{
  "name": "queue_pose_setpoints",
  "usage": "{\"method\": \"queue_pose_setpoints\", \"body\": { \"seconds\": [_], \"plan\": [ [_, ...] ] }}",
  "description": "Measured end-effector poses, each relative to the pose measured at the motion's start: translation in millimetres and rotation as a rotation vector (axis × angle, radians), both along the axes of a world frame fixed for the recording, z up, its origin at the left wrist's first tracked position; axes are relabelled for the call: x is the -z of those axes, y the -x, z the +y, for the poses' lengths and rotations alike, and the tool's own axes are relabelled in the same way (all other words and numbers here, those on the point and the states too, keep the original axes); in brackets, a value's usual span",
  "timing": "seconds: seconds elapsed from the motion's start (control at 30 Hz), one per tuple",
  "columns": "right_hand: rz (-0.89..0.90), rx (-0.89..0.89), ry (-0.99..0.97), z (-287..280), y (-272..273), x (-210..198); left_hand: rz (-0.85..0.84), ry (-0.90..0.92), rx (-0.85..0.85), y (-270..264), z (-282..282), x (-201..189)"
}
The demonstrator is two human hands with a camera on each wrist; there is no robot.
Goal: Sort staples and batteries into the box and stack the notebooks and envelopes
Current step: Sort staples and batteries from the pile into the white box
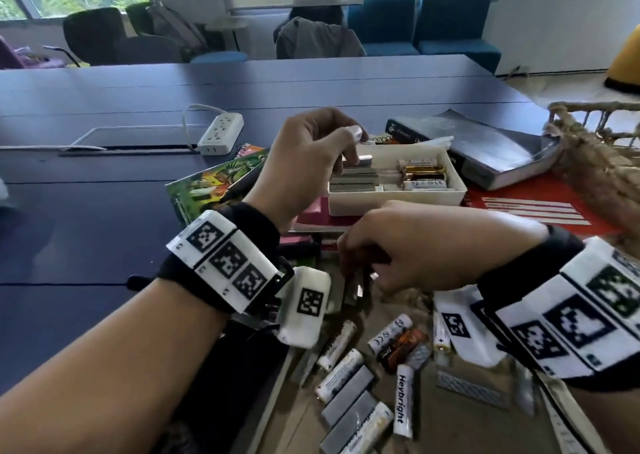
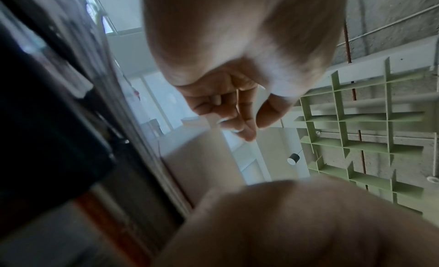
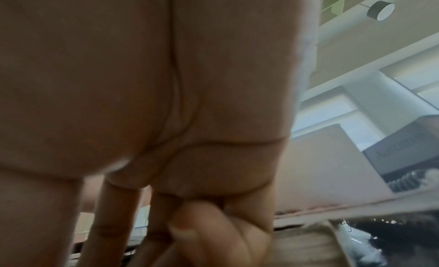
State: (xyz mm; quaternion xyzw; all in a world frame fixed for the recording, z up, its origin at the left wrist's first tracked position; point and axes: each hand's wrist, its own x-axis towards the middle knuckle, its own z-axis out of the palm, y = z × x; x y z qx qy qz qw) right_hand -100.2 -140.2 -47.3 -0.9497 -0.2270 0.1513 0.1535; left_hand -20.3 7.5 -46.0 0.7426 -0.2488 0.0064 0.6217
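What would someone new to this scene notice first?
The left hand reaching into the white rectangular box mid-table, where grey staple strips lie left of gold and white batteries. Nearer, the right hand works above loose white batteries and more staple strips.

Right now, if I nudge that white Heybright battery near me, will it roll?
Probably. The Heybright battery is a smooth cylinder lying on its side, so it likely rolls sideways. It looks rigid, and neighbouring staple strips to its left might stop it.

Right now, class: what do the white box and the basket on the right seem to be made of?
White box: probably matte plastic or card, with smooth, even, seamless walls. Basket: coarse natural fibre, likely jute or seagrass, with tan twisted strands and frayed ends.
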Motion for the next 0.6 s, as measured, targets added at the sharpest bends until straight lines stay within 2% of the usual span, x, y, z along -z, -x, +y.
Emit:
{"method": "queue_pose_setpoints", "body": {
  "seconds": [0.27, 0.6],
  "plan": [
    [0.0, -0.038, 0.028, 6.2, 3.7, -2.8, -0.021, -0.12, 0.021, -4.8, -0.1, 4.8],
    [0.105, -0.066, 0.016, 11.9, 8.5, -4.3, -0.046, -0.138, 0.043, -6.4, 0.3, 6.9]
  ]
}}
